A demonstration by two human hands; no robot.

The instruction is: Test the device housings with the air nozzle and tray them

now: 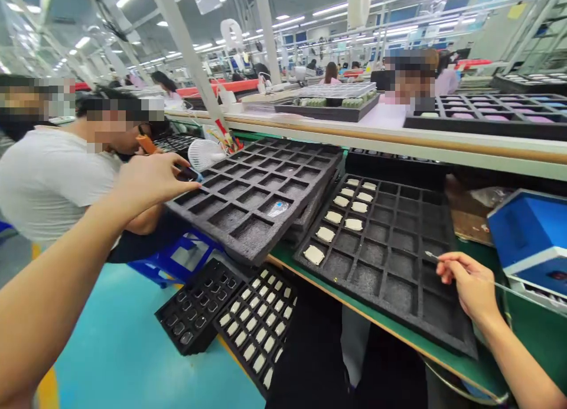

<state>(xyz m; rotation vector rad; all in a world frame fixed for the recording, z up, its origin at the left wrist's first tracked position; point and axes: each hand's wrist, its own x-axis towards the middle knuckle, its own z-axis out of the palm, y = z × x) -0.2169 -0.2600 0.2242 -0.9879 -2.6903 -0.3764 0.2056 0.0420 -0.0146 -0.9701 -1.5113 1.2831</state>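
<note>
My left hand [148,176] reaches over the left edge of an upper black foam tray [248,179], thumb and fingers pinching a small dark piece with a blue edge [191,174]. One compartment of this tray holds a small clear item with a blue spot [278,208]. My right hand [472,282] is closed around a thin pen-like tool [432,255] with a pale tip, and a clear tube trails off to the right behind it. The tool's tip is above the right part of a second black foam tray [372,252], whose left columns hold several cream-coloured pieces [325,235].
A blue box [527,238] stands at right on the green bench. Below left are a tray of cream pieces [261,311] and a tray of dark pieces [190,306]. A person in white [66,179] sits at left near a small fan [206,153]. A shelf edge [376,138] crosses overhead.
</note>
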